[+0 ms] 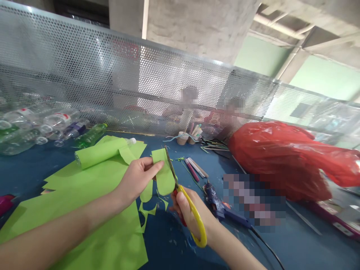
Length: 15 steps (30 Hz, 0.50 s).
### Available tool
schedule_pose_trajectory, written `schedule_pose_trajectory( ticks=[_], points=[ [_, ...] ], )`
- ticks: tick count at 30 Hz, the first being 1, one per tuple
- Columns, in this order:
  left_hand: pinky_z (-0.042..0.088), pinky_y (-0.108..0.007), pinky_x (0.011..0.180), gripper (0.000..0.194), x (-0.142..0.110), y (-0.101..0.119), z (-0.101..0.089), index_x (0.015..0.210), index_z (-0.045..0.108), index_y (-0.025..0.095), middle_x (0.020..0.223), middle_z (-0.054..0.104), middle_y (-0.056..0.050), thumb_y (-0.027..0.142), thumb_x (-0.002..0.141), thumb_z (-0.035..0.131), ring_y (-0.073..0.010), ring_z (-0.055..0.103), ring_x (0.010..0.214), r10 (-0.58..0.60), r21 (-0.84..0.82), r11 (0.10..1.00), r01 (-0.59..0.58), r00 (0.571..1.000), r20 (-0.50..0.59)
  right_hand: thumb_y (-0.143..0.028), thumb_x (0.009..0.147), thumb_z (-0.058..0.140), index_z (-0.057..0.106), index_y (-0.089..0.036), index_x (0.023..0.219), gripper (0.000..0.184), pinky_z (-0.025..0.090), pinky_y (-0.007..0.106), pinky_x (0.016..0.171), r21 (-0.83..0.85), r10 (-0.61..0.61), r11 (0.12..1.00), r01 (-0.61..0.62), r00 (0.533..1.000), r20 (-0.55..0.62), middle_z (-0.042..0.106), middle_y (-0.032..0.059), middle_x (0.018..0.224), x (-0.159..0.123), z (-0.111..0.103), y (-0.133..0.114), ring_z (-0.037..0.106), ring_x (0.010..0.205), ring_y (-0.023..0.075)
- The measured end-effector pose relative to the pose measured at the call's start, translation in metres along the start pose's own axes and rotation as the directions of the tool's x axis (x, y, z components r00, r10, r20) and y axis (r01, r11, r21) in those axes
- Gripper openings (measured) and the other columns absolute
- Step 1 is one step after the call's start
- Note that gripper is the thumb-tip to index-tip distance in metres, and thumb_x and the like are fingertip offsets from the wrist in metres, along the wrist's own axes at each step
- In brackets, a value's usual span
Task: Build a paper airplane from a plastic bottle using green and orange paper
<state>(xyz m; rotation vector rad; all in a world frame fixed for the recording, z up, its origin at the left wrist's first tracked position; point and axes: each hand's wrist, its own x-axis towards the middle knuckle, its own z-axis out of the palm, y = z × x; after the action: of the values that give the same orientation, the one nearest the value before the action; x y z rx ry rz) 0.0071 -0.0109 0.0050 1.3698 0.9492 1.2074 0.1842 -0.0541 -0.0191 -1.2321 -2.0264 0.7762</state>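
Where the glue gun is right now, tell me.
In the head view, the blue glue gun lies on the table, right of the right hand, its nozzle near the pens.

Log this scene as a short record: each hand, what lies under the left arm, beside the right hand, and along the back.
Left hand: pinching a green paper piece
Right hand: gripping yellow-handled scissors, blades along the piece's edge
Under left arm: large green sheets
Beside right hand: blue glue gun with a cord
Back left: clear plastic bottles, one green bottle
Back centre: cups holding pens
Back right: red plastic bag
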Motion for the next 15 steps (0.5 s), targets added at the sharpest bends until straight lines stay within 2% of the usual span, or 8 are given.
schedule_pose_trajectory(
  ticks=[8, 15],
  points=[
    [0.038, -0.019, 0.049, 0.035, 0.0020, -0.0007, 0.0005, 0.060, 0.057, 0.017, 0.053, 0.054, 0.005, 0.047, 0.076, 0.065, -0.0079, 0.046, 0.050, 0.001, 0.022, 1.000, -0.001, 1.000, -0.003, -0.069, 0.088, 0.024, 0.044, -0.021, 0.065, 0.057, 0.043, 0.025, 0.054, 0.036, 0.031, 0.999, -0.030, 0.999, -0.027, 0.044, -0.0021, 0.053, -0.0001, 0.0023, 0.0001, 0.042, 0.052, 0.0127],
    [0.041, -0.020, 0.051, 0.037, 0.0026, -0.0020, -0.0002, 0.057, 0.056, 0.017, 0.053, 0.054, 0.005, 0.047, 0.075, 0.066, -0.0083, 0.048, 0.052, 0.007, 0.021, 1.000, -0.007, 1.000, -0.016, -0.074, 0.084, 0.027, 0.040, -0.022, 0.064, 0.057, 0.046, 0.024, 0.050, 0.099, 0.089, 0.991, -0.088, 0.996, -0.001, 0.040, -0.0035, 0.052, 0.0005, 0.0010, -0.0049, 0.041, 0.046, 0.0109]
  ],
)
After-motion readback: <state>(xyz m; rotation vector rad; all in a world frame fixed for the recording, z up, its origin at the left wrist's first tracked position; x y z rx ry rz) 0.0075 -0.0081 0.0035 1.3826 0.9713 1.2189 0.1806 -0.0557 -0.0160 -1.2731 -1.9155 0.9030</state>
